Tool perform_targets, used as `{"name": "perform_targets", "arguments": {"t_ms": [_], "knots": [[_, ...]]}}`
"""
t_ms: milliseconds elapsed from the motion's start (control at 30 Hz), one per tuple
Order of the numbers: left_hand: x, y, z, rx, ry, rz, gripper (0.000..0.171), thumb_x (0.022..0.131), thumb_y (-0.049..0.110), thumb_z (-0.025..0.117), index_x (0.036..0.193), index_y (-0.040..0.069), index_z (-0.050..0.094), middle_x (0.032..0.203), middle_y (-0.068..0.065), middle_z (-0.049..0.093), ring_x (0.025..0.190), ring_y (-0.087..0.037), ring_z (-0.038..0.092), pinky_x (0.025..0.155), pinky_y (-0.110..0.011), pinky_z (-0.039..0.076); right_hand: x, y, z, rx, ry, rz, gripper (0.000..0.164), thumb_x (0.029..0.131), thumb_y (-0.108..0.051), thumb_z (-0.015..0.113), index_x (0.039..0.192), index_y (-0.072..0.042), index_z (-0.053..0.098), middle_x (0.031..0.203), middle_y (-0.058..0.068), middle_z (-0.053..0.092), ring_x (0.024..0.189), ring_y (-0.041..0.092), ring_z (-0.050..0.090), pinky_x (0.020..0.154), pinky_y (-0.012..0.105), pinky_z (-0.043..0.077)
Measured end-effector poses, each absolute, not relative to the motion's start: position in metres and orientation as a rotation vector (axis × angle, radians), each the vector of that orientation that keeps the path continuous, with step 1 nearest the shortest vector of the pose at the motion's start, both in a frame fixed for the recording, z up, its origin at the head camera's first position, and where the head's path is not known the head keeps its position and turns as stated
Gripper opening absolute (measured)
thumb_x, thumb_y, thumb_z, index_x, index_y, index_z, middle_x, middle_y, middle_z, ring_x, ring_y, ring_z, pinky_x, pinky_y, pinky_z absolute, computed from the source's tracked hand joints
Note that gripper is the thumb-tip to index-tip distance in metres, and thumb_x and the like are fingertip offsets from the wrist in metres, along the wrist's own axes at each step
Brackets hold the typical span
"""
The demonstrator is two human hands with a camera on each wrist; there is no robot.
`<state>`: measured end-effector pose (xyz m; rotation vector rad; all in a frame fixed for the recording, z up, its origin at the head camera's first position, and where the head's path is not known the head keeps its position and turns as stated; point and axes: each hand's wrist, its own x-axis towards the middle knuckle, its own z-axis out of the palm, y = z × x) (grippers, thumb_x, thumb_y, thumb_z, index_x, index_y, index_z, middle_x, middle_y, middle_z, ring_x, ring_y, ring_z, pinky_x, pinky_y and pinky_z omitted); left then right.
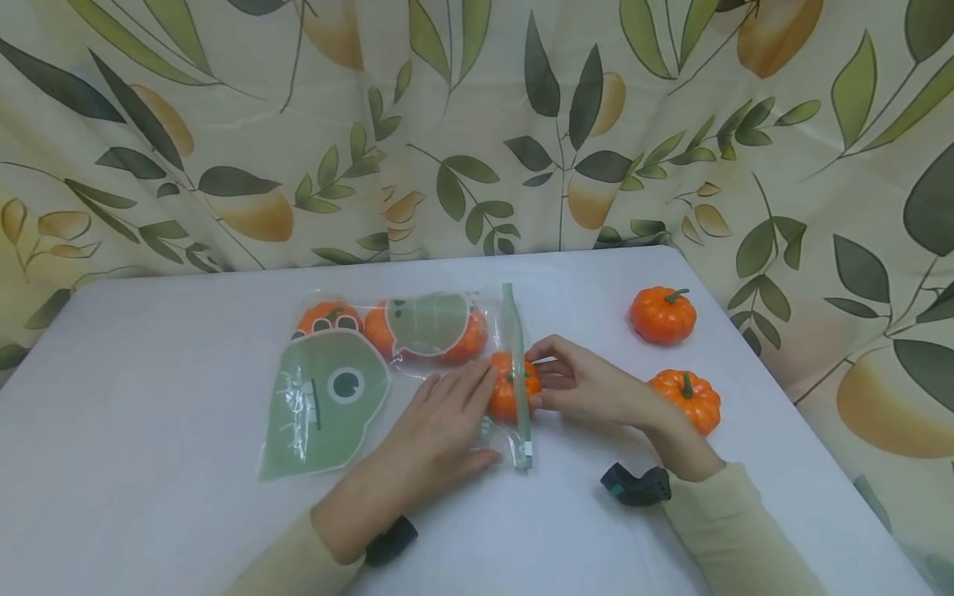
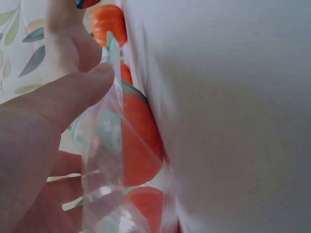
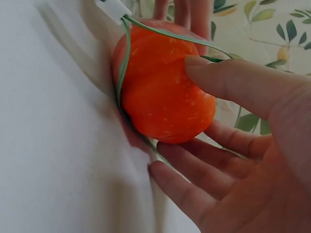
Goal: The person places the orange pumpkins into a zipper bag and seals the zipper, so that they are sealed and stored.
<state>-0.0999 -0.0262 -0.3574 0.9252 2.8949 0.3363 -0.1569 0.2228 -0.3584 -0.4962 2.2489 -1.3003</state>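
A clear zip bag (image 1: 328, 430) with green cartoon animal prints lies on the table, several orange toy pumpkins (image 1: 378, 331) inside its far side. My left hand (image 1: 440, 418) rests over the bag near its mouth, fingers straight; in the left wrist view the thumb (image 2: 92, 87) touches the film at the mouth's edge. At the green-edged opening, my right hand (image 1: 589, 381) holds another toy pumpkin (image 3: 167, 92), thumb above and fingers beneath. That pumpkin sits partly within the mouth, the green strip (image 3: 124, 73) running around it.
Two more toy pumpkins (image 1: 662, 315) stand on the right of the white table (image 1: 171, 397), the nearer one partly behind my right forearm. A leaf-patterned curtain (image 1: 477, 124) hangs along the back and right. Black wrist devices (image 1: 637, 485) sit under both wrists.
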Motion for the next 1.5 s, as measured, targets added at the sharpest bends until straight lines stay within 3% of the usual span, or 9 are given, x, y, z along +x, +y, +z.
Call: {"name": "perform_targets", "arguments": {"t_ms": [267, 533, 700, 900, 1067, 1300, 1500], "knots": [[-0.098, -0.027, -0.357, 0.969, 2.95, 0.32, 0.097, 0.083, 0.051, 0.075, 0.158, 0.013, 0.025, 0.165, -0.006, 0.024, 0.151, -0.026, 0.027, 0.121, -0.05, 0.03, -0.158, 0.218, -0.365, -0.585, 2.206, -1.354, 0.054, 0.093, -0.023, 0.069, 0.14, -0.019, 0.043, 0.148, 0.005, 0.048, 0.137, 0.032, 0.049, 0.109, 0.046, 0.046], [-0.097, -0.026, -0.355, 0.994, 2.956, 0.284, 0.096, 0.084, 0.054, 0.072, 0.157, 0.012, 0.026, 0.164, -0.006, 0.027, 0.151, -0.026, 0.027, 0.122, -0.048, 0.027, -0.154, 0.214, -0.372, -0.645, 2.197, -1.271, 0.068, 0.098, -0.024, 0.061, 0.155, -0.024, 0.024, 0.161, -0.001, 0.033, 0.148, 0.027, 0.033, 0.118, 0.052, 0.033], [-0.094, -0.026, -0.353, 0.997, 2.968, 0.273, 0.097, 0.083, 0.053, 0.074, 0.157, 0.012, 0.027, 0.163, -0.006, 0.03, 0.149, -0.025, 0.03, 0.122, -0.047, 0.027, -0.151, 0.211, -0.374, -0.697, 2.258, -1.207, 0.073, 0.1, -0.029, 0.058, 0.16, -0.025, 0.016, 0.162, -0.002, 0.03, 0.148, 0.025, 0.033, 0.118, 0.052, 0.032], [-0.093, -0.024, -0.351, 1.013, 2.988, 0.238, 0.1, 0.083, 0.053, 0.074, 0.158, 0.012, 0.022, 0.162, -0.007, 0.031, 0.149, -0.026, 0.03, 0.122, -0.047, 0.027, -0.152, 0.208, -0.374, -0.666, 2.347, -1.239, 0.064, 0.097, -0.028, 0.063, 0.152, -0.017, 0.032, 0.156, 0.006, 0.042, 0.142, 0.03, 0.044, 0.114, 0.052, 0.039], [-0.092, -0.025, -0.35, 1.028, 3.009, 0.235, 0.098, 0.083, 0.052, 0.075, 0.157, 0.012, 0.025, 0.161, -0.007, 0.034, 0.148, -0.026, 0.032, 0.121, -0.047, 0.029, -0.153, 0.205, -0.375, -0.666, 2.363, -1.238, 0.061, 0.098, -0.023, 0.061, 0.152, -0.012, 0.036, 0.154, 0.009, 0.044, 0.14, 0.031, 0.046, 0.114, 0.051, 0.039], [-0.094, -0.028, -0.35, 1.06, 3.028, 0.265, 0.096, 0.083, 0.05, 0.076, 0.156, 0.011, 0.027, 0.16, -0.008, 0.034, 0.148, -0.026, 0.032, 0.121, -0.049, 0.03, -0.151, 0.206, -0.369, -0.735, 2.367, -1.167, 0.054, 0.099, -0.026, 0.06, 0.15, -0.02, 0.043, 0.155, 0.003, 0.044, 0.142, 0.027, 0.044, 0.115, 0.051, 0.038], [-0.094, -0.029, -0.35, 1.033, 3.018, 0.292, 0.097, 0.082, 0.05, 0.077, 0.156, 0.011, 0.027, 0.16, -0.008, 0.034, 0.148, -0.025, 0.033, 0.12, -0.049, 0.03, -0.152, 0.217, -0.358, -0.794, 2.414, -1.093, 0.038, 0.098, -0.02, 0.061, 0.136, -0.022, 0.058, 0.141, -0.001, 0.058, 0.133, 0.022, 0.052, 0.111, 0.047, 0.044]]}}
